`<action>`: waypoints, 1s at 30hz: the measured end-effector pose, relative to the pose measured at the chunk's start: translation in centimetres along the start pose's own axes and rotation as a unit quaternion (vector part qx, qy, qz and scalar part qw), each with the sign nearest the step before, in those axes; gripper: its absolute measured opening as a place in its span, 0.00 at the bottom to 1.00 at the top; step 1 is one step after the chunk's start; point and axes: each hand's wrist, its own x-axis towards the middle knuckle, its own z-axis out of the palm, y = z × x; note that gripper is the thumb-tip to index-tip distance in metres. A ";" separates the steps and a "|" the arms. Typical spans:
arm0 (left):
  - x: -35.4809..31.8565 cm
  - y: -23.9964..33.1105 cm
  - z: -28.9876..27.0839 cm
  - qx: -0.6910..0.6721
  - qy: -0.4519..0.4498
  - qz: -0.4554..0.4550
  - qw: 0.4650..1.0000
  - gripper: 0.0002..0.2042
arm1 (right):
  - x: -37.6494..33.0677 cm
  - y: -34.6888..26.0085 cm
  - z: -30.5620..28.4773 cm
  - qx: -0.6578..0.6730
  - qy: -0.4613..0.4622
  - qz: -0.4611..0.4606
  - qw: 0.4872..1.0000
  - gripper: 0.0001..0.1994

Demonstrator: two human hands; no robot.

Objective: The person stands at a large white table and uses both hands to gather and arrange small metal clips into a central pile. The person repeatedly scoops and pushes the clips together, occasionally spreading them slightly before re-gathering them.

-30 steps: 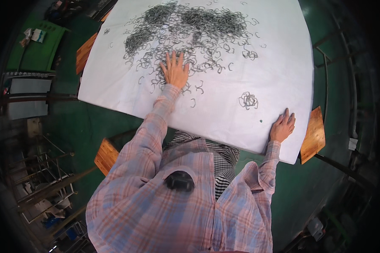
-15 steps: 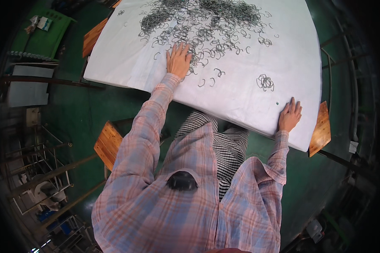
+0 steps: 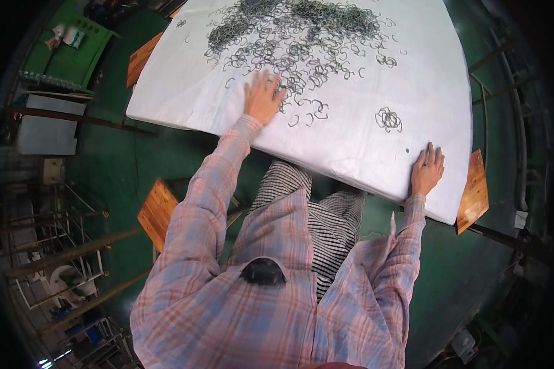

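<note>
1. The left hand is lying flat and open on the white sheet that is covering the table, fingers spread and pointing away from the body — nothing is gripped in it.

2. Its fingertips are reaching into the near edge of a big scatter of grey metal clips, small bent wire pieces that are spreading thickly across the far half of the sheet and thinning out toward the person.

3. A few loose clips are sitting just beside that hand, to its right, apart from the main heap.

4. A small separate cluster of clips is lying further right on bare sheet, between the two hands and touching neither.

5. The right hand is resting at the near right edge of the sheet, fingers extended and pressing down on the fabric — open, holding no clip.

6. Both arms are showing pink plaid sleeves, and black-and-white checked trousers are showing below the table edge.

7. Wooden board corners are poking out from under the sheet: one at the right, one at the far left.

8. Another wooden piece is standing lower left over the green floor, near the left elbow.

9. Metal racks are crowding the left rim of the view.
</note>
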 end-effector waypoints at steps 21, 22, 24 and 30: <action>9.2 7.3 -0.2 0.007 0.054 0.143 0.988 0.03 | 0.2 -0.7 -1.0 0.018 0.001 0.017 1.000 0.17; 9.2 7.3 -0.1 0.017 0.081 0.168 0.982 0.04 | 0.3 -0.7 -1.0 0.020 0.003 0.018 1.000 0.17; 9.0 7.5 -0.7 -0.019 0.122 0.188 0.974 0.04 | 0.3 -1.0 -1.2 0.023 0.012 0.029 0.999 0.17; 5.6 17.9 0.5 -0.219 0.013 0.176 0.960 0.05 | 0.5 -1.2 -1.6 0.016 0.005 0.050 0.999 0.17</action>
